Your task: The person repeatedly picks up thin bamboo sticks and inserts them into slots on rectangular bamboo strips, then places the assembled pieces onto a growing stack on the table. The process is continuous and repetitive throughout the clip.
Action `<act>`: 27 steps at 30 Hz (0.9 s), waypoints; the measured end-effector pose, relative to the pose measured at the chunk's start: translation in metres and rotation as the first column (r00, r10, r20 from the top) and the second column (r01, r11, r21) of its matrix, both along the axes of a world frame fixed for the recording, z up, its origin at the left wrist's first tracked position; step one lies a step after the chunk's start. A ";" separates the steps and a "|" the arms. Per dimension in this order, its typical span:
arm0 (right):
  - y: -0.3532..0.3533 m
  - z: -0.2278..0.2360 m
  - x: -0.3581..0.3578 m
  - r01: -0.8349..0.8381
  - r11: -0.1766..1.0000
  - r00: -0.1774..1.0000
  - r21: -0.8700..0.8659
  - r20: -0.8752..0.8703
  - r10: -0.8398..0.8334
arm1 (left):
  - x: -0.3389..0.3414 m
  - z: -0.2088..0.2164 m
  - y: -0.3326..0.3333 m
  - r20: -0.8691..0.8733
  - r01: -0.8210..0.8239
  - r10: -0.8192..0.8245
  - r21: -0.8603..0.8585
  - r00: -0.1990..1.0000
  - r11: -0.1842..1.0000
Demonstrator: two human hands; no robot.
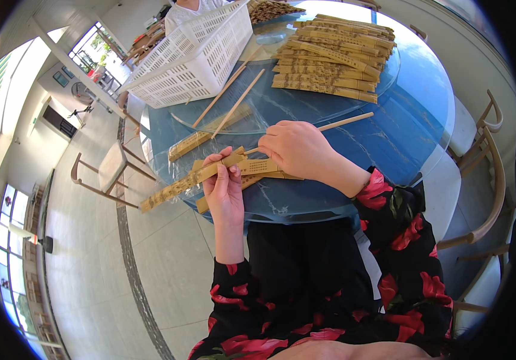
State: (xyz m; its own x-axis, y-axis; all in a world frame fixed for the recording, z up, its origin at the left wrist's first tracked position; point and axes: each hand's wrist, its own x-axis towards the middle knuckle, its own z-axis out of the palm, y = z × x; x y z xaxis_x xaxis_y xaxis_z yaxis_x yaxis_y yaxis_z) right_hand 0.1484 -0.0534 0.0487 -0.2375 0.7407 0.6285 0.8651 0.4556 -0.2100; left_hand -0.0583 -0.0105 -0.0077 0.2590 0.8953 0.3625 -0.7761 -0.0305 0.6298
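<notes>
Between the thumb and fingers of my left hand (226, 191) is a long gold paper chopstick sleeve (174, 191) with dark printing, slanting down to the left. My right hand (298, 146) is closed on a pale wooden chopstick (349, 120), whose far end sticks out to the right. The chopstick's other end points toward the sleeve's upper end; whether it is inside I cannot tell. Under both hands, several more gold sleeves (259, 165) lie at the table's near edge, partly hidden. Just beyond my left hand lies a gold bundle (189, 144) in clear plastic.
Two loose chopsticks (240, 102) lie across the round glass turntable on the blue table (414, 129). A large pile of gold sleeves (330, 60) is at the far right. A white plastic basket (207, 71) stands far left, with a person (187, 13) behind it. Chairs (113, 168) surround the table.
</notes>
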 end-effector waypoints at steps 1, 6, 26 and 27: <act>0.000 0.000 0.000 -0.004 1.000 1.000 -0.004 -0.002 0.004 | 0.000 0.000 0.000 -0.006 -0.002 0.002 0.004 1.000 1.000; -0.001 -0.001 0.000 -0.074 0.994 0.997 -0.075 0.009 0.075 | 0.001 0.002 -0.002 -0.074 -0.022 0.022 -0.002 0.997 1.000; -0.001 0.000 0.008 -0.120 0.983 0.989 -0.137 -0.102 0.107 | 0.005 -0.002 0.000 -0.094 -0.022 0.020 -0.022 0.995 1.000; 0.005 -0.007 0.015 -0.085 0.989 0.993 -0.121 -0.091 0.074 | 0.004 -0.004 0.002 -0.062 -0.034 0.032 -0.032 0.998 0.999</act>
